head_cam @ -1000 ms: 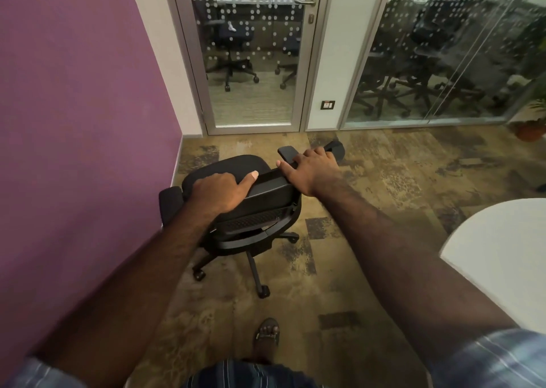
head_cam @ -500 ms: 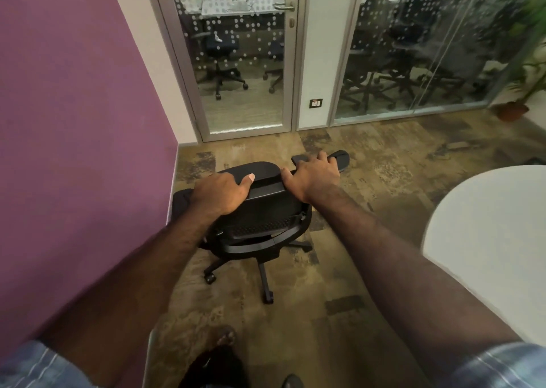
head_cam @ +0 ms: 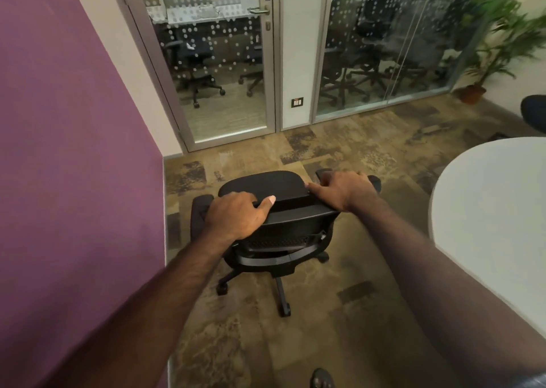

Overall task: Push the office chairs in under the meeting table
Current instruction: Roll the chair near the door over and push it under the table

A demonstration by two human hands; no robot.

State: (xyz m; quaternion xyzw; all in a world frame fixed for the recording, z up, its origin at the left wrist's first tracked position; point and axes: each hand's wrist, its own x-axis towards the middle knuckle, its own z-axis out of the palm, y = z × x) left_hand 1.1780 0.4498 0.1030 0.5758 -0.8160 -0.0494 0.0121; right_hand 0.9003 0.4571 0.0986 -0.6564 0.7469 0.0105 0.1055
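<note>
A black office chair (head_cam: pixel 291 219) on castors stands on the patterned carpet in front of me, its back toward me. My left hand (head_cam: pixel 239 216) grips the left end of the backrest's top edge. My right hand (head_cam: pixel 344 191) grips the right end, near the right armrest. The white rounded meeting table (head_cam: pixel 490 216) lies to the right of the chair, a short gap apart from it.
A purple wall (head_cam: pixel 74 166) runs close along the left. Ahead are a glass door (head_cam: pixel 218 62) and glass partition (head_cam: pixel 384 42) with more chairs behind. A potted plant (head_cam: pixel 487 48) stands at the far right, and part of another dark chair (head_cam: pixel 533 113) shows beyond the table.
The chair has rolled a little to the right, toward the table, with both hands still on its backrest. More of the table and the plant have come into view.
</note>
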